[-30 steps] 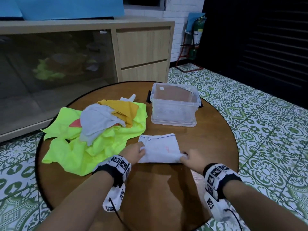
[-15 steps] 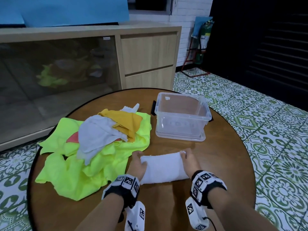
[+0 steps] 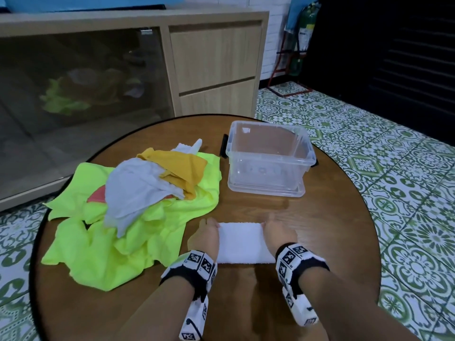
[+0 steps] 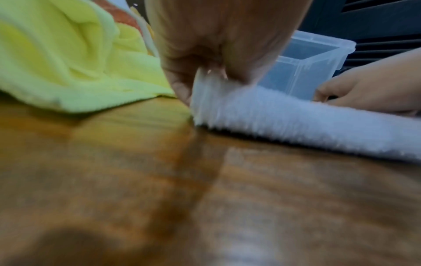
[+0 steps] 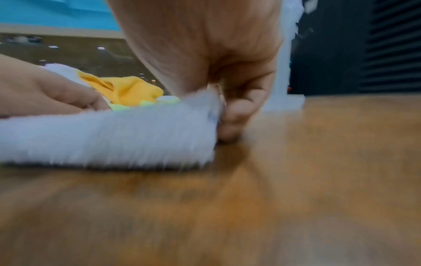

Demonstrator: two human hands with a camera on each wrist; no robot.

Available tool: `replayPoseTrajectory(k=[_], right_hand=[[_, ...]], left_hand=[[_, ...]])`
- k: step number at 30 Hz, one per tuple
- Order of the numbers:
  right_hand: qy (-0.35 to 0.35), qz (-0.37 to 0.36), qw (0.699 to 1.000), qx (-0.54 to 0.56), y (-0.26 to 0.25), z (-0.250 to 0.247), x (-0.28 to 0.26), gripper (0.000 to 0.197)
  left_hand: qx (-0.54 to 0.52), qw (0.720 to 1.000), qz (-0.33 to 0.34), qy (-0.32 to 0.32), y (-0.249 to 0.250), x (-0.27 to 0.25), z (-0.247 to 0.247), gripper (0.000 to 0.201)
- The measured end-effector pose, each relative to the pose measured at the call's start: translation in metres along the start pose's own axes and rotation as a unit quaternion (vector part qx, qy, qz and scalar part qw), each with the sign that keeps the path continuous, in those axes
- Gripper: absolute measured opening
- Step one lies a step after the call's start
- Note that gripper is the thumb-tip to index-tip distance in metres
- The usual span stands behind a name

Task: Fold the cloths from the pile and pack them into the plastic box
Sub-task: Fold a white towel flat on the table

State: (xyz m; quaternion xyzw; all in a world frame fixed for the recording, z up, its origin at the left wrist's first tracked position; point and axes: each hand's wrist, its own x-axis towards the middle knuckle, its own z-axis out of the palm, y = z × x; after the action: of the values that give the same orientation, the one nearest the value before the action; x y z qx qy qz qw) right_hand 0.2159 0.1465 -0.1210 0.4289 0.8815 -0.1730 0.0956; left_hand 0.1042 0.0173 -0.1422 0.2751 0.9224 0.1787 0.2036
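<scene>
Left of the folded white cloth (image 3: 242,242) lay the pile of cloths (image 3: 138,205) — lime, grey, yellow — on the round worktop (image 3: 332,217). Beyond the cloth stood the clear plastic box (image 3: 267,159), nothing between them. The left hand (image 3: 205,236) pinched the cloth's left end, the right hand (image 3: 279,233) its right end — the cloth flat on the worktop between them.

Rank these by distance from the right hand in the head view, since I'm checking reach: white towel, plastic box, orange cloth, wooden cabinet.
1. white towel: pinched by the right hand.
2. plastic box: just beyond, ahead.
3. orange cloth: on the pile, ahead-left.
4. wooden cabinet: past the table.
</scene>
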Motion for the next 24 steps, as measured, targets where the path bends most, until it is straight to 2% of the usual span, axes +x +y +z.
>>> replayPoseTrajectory(k=[2, 4, 6, 7, 10, 12, 15, 17, 20, 22, 24], right_hand=[[0.02, -0.02, 0.998, -0.056, -0.004, -0.012, -0.004, 0.028], [0.074, -0.088, 0.988, -0.103, -0.007, -0.024, -0.009, 0.031], [0.072, -0.148, 0.984, -0.071, -0.014, -0.032, -0.015, 0.019], [0.04, -0.164, 0.985, -0.039, -0.018, -0.034, -0.017, 0.01], [-0.09, -0.14, 0.986, 0.025, -0.029, -0.024, -0.012, 0.031], [-0.151, -0.109, 0.982, 0.039, -0.031, -0.012, -0.008, 0.035], [-0.14, -0.097, 0.985, 0.009, -0.027, -0.001, -0.005, 0.023], [-0.123, -0.072, 0.99, 0.007, -0.021, -0.001, -0.003, 0.031], [-0.112, -0.047, 0.993, 0.008, -0.01, -0.007, 0.002, 0.024], [-0.087, -0.053, 0.995, 0.013, -0.004, -0.012, 0.006, 0.012], [-0.046, -0.088, 0.995, 0.011, -0.004, -0.019, 0.005, 0.008]], left_hand=[[0.081, 0.997, 0.005, 0.018, 0.003, -0.003, -0.006, 0.029], [0.144, 0.986, 0.049, 0.062, 0.01, -0.007, -0.016, 0.03], [0.125, 0.984, 0.107, 0.074, 0.019, -0.011, -0.028, 0.02], [0.09, 0.987, 0.124, 0.051, 0.023, -0.011, -0.033, 0.016], [0.026, 0.99, 0.107, -0.088, 0.028, -0.006, -0.032, 0.034], [0.034, 0.983, 0.086, -0.161, 0.027, -0.006, -0.024, 0.037], [0.065, 0.983, 0.078, -0.151, 0.02, -0.004, -0.016, 0.032], [0.024, 0.985, 0.068, -0.155, 0.015, -0.002, -0.017, 0.016], [0.024, 0.984, 0.064, -0.164, 0.007, -0.001, -0.024, 0.028], [0.066, 0.985, 0.081, -0.14, 0.003, -0.002, -0.029, 0.032], [0.068, 0.986, 0.112, -0.101, 0.002, -0.003, -0.033, 0.03]])
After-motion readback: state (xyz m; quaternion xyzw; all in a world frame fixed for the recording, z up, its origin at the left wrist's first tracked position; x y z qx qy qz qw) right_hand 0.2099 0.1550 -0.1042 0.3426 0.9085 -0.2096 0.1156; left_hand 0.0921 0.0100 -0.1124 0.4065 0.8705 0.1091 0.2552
